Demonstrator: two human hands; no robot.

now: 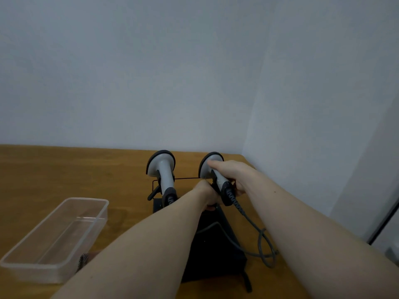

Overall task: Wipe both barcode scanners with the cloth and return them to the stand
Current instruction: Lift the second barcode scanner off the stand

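Note:
Two grey barcode scanners with black trim stand at the far middle of the wooden table [64, 169]. The left scanner [160, 167] rests upright in the black wire stand [185, 178]. My right hand [233, 175] is wrapped around the handle of the right scanner [206, 171], thumb up on its head, at the stand's right slot. My left hand [204, 192] is curled on the dark stand just below that scanner. A dark cloth-like fabric [216, 255] lies under my forearms, partly hidden.
A clear plastic container [54, 238] sits at the near left, with a small dark bristly object [83, 260] beside it. The right scanner's grey coiled cable [263, 240] loops over the table at the right. A wall stands close behind, and the table's right edge is near.

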